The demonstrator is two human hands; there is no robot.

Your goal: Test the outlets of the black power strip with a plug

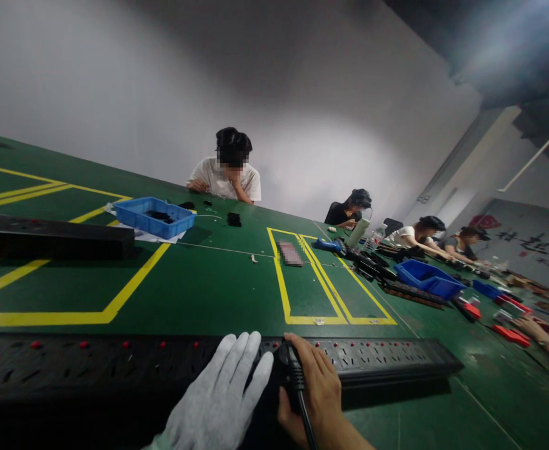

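A long black power strip with a row of red buttons and sockets lies across the near part of the green table. My left hand, in a white glove, rests flat on the strip with its fingers stretched out. Just right of it, my bare right hand grips a black plug at the strip's top, fingers wrapped round its right side. The plug's cable runs down past the palm. Whether the plug's pins are in a socket is hidden.
Another black strip lies at the left, beside a blue tray holding dark parts. Yellow tape marks the green table. Blue bins and tools stand at the right. Several people sit along the far side; another person's hand reaches in at right.
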